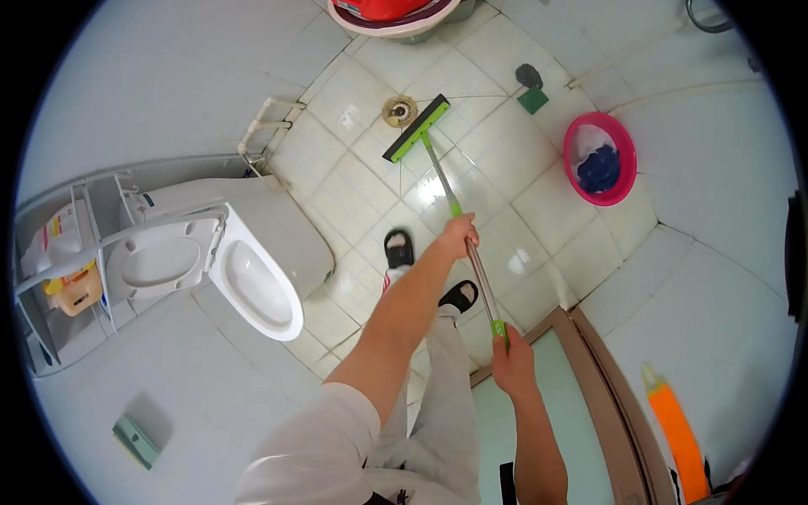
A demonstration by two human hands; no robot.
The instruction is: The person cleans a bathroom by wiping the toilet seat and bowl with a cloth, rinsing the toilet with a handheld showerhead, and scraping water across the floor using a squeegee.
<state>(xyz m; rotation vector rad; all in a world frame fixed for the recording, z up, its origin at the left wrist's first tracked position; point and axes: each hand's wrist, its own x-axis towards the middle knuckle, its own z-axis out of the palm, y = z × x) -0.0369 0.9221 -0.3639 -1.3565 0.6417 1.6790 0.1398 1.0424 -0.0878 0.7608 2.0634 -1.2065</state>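
Observation:
A floor squeegee (439, 174) with a green and black head and a metal pole reaches away from me across the floor. My left hand (459, 236) is closed round the middle of the pole, just below a green collar. Closer to my body, my right hand (513, 364) wraps the green grip at the pole's end. The squeegee's blade (417, 129) rests slantwise on the tiles, right beside a round floor drain (399, 110). Wet shine shows on the tiled floor (484, 189) around it.
Left stands a toilet (261, 286) with its lid raised, near a wall shelf (101, 252). A pink basin (627, 160) with cloths sits right. A green scouring pad (533, 101) and dark scrubber (528, 76) lie on the floor. Stacked basins (396, 30) are ahead; a door frame (614, 412) is lower right.

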